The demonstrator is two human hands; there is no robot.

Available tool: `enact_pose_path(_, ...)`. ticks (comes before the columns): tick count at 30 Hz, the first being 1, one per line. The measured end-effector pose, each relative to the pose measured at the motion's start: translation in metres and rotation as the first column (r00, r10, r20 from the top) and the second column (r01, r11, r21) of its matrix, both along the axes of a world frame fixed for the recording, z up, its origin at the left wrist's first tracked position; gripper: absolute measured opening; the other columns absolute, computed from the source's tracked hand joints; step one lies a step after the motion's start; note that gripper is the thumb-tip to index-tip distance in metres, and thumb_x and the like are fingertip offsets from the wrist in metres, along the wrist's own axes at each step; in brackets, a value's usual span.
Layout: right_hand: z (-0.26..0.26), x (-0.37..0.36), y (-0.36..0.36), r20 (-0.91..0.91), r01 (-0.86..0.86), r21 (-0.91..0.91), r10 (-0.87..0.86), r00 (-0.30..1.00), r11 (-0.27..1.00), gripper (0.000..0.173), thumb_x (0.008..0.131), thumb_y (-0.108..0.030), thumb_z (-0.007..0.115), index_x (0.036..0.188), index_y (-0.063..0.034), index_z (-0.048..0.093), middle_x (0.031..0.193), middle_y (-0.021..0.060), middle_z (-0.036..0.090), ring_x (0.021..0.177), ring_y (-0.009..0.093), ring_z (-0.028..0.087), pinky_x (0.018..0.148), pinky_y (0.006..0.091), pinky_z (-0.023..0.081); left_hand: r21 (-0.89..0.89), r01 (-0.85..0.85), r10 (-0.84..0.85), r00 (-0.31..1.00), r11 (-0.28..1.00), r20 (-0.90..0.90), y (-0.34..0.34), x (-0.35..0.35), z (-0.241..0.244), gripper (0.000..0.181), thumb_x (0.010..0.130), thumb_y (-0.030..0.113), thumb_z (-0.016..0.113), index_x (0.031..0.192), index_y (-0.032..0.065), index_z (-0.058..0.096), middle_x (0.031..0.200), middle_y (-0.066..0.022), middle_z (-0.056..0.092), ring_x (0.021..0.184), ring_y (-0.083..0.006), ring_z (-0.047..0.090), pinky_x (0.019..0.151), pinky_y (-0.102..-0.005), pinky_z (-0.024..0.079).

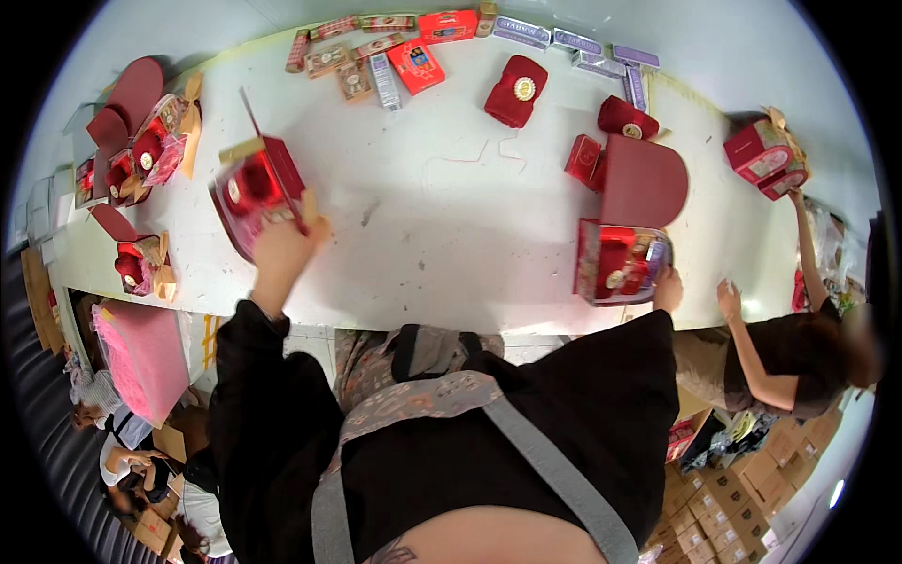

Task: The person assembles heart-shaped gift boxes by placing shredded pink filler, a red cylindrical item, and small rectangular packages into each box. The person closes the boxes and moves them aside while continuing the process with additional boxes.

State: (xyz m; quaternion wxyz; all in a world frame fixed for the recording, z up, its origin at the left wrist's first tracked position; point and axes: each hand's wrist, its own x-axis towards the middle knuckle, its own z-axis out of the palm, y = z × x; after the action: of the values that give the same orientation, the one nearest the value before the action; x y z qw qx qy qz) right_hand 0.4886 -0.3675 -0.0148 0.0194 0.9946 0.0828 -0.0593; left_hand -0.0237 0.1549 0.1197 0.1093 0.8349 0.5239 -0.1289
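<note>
On the left half of the white table, my left hand (pixel 285 243) grips the near edge of an open dark red gift box (pixel 225 211), which is blurred. Inside it lie a red rolled towel with a round gold seal and pink shredded filling. At the right, my right hand (pixel 667 289) rests with its fingers on the side wall of another open gift box (pixel 588 264). That box holds a red towel with a seal and several small packages. Its rounded lid (pixel 645 182) lies folded back on the table. A small red box (pixel 583 158) and a rolled red towel (pixel 626 118) lie beside the lid.
Red cartons (pixel 447 27), purple-and-silver toothpaste boxes (pixel 521 32) and a folded red towel (pixel 516 92) lie along the far side. Filled gift boxes with gold ribbons (pixel 190 123) stand at the left. A co-worker's hand (pixel 796 194) touches a gift box (pixel 760 151) at the right.
</note>
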Motion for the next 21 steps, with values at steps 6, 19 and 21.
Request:
enact_pose_path(6,0.029,0.077,0.089,0.593,-0.117,0.149,0.006,0.805,0.982,0.036,0.092,-0.026,0.057,0.122,-0.0059,0.062,0.110,0.0193,0.063,0.111,0.035,0.055,0.091,0.0458,0.047,-0.433,-0.141,0.320,0.871,0.890,0.374,-0.071,0.112,-0.034,0.054,0.087,0.052,0.058,0.065,0.0043,0.068,0.064,-0.0135,0.066,0.065,-0.0333,0.066,0.060,-0.0418,0.050)
enact_pose_path(19,-0.019,0.120,0.426,-0.019,-0.599,0.251,0.622,0.783,0.761,0.030,0.090,-0.027,0.059,0.103,-0.0011,0.066,0.104,0.0171,0.068,0.089,0.038,0.067,0.074,0.0440,0.053,0.378,-0.232,0.188,0.971,0.896,0.150,-0.038,0.072,-0.084,0.060,0.093,0.035,0.059,0.147,0.0176,0.040,0.153,-0.0204,0.030,0.139,-0.0389,0.030,0.110,-0.0628,0.018)
enact_pose_path(21,0.016,0.070,0.419,-0.172,-0.469,0.522,0.626,0.761,0.713,0.039,0.089,-0.035,0.062,0.093,0.0023,0.069,0.081,0.0153,0.070,0.083,0.030,0.069,0.071,0.0392,0.051,0.349,-0.129,0.087,0.987,0.928,0.133,-0.049,0.048,-0.109,0.057,0.095,0.036,0.055,0.147,0.0176,0.041,0.154,-0.0174,0.032,0.140,-0.0373,0.031,0.109,-0.0650,0.018)
